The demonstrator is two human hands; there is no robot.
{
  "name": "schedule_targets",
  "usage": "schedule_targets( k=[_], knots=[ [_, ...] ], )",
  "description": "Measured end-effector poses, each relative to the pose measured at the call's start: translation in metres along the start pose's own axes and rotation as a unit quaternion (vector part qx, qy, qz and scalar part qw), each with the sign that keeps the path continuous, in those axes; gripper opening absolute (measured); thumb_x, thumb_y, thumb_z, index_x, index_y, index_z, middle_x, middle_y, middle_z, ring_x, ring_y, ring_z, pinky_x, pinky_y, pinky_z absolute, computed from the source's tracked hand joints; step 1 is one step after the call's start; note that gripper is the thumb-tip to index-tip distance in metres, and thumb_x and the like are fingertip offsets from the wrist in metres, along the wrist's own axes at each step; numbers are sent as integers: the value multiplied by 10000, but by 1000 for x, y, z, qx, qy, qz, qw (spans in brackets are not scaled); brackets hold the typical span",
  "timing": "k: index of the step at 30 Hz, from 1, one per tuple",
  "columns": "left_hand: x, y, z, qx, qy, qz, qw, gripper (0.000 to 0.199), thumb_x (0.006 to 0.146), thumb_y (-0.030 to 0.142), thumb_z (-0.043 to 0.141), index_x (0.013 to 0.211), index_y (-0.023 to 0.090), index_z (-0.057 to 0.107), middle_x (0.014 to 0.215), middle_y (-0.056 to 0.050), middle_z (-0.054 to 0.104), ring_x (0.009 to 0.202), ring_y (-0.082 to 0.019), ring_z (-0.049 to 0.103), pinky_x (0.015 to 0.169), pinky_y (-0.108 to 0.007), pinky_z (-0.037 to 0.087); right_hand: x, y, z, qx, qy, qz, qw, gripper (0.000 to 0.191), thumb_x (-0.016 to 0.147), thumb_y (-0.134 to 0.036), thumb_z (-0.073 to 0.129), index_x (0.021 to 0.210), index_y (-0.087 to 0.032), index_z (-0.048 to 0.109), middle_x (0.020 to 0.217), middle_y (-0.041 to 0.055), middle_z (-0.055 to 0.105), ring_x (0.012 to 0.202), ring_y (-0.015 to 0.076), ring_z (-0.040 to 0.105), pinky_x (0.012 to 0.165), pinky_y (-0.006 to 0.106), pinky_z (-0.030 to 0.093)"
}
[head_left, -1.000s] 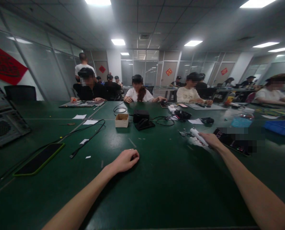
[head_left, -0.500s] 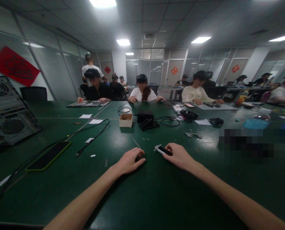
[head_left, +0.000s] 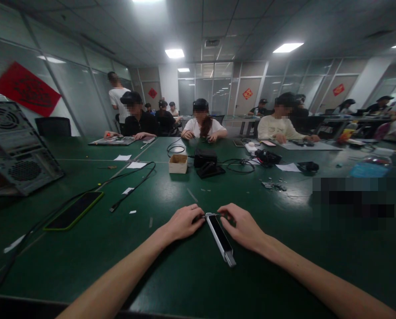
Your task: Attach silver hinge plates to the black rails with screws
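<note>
A white stick-shaped device (head_left: 220, 235) with a long black face lies slantwise on the green table in front of me. A grey metal-looking piece sticks out of its near end. My left hand (head_left: 187, 220) has thumb and fingers closed together at the far end of the device, gripping that tip. On the other side, my right hand (head_left: 242, 224) curves beside the device's right edge, thumb and fingers apart. Whether its fingertips touch the far end is hard to make out.
A small box (head_left: 178, 165) and a black device on a stand (head_left: 206, 161) are ahead. A green-edged phone (head_left: 74, 212), a cable (head_left: 134, 184) and a computer case (head_left: 21, 153) lie left. Small metal parts (head_left: 274, 184) lie right. Several people sit across the table.
The white device has gone from my right hand's grip to lying between both hands, turned lengthwise towards me. My right hand has loosened; my left fingers have closed at its far end.
</note>
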State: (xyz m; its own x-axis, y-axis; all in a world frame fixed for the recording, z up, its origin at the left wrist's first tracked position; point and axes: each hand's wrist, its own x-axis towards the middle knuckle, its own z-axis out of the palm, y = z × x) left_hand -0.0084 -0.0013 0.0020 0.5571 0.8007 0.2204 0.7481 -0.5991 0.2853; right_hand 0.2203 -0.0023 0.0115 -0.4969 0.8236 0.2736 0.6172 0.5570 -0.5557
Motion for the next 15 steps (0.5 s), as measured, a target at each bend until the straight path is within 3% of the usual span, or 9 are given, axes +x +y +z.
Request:
schedule_targets(
  k=[4, 11, 15],
  knots=[
    [0, 3, -1, 1, 1, 3, 1000, 195, 944, 287, 449, 996, 165, 592, 933, -49, 597, 795, -166, 587, 704, -263, 467, 4, 18, 6, -28, -7, -6, 1000, 287, 873, -233, 499, 1144, -187, 583, 1151, 93, 544, 1064, 219, 539, 930, 385, 463],
    [1, 5, -2, 5, -11, -16, 1000, 180, 941, 207, 442, 1012, 175, 604, 972, -51, 604, 837, -167, 596, 746, -259, 469, 4, 9, 6, -42, -21, -27, 999, 140, 892, -264, 494, 909, -186, 609, 1060, 84, 554, 982, 204, 553, 871, 364, 485],
    [0, 1, -1, 2, -11, -6, 1000, 200, 946, 213, 431, 1027, 170, 609, 980, -53, 601, 841, -167, 588, 748, -261, 469, 10, 28, -3, -75, -34, -39, 996, 286, 908, -426, 465, 1052, -212, 588, 1187, 85, 537, 1098, 228, 509, 939, 404, 439]
  ],
)
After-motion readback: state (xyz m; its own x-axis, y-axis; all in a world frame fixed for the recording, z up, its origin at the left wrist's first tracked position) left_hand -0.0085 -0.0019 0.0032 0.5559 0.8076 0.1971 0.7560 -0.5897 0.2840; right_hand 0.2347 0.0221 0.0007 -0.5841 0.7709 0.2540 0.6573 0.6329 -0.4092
